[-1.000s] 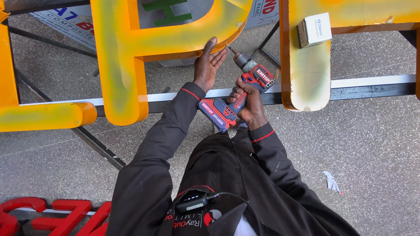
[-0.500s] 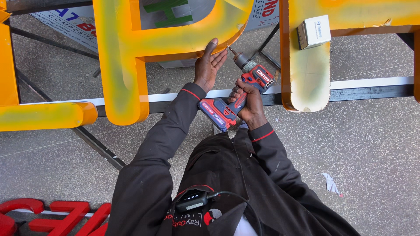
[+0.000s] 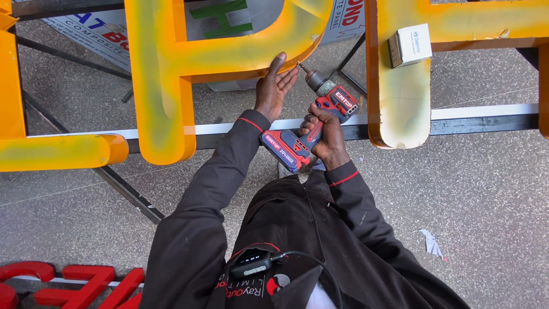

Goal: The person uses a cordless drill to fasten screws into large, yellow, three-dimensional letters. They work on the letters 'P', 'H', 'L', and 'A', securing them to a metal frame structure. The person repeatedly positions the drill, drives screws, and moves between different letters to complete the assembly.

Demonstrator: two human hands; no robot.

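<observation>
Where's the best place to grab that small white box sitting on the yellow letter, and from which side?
Take the small white box across its two longer side faces, coming straight down from above. It lies flat on the yellow letter with bare surface around it, so a top pinch looks unobstructed.

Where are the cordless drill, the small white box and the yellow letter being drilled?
cordless drill (image 3: 320,117): head view, red body.
small white box (image 3: 413,44): head view, front face.
yellow letter (image 3: 229,54): head view, curved lower bar.

- Letter (image 3: 229,51): glossy yellow-orange painted metal, smooth.
- Drill (image 3: 309,129): matt red and dark plastic, metal chuck.
- Floor (image 3: 486,200): speckled grey stone, smooth.
- Box (image 3: 409,44): white cardboard.
- Sleeves (image 3: 211,194): dark matt cloth.
</observation>
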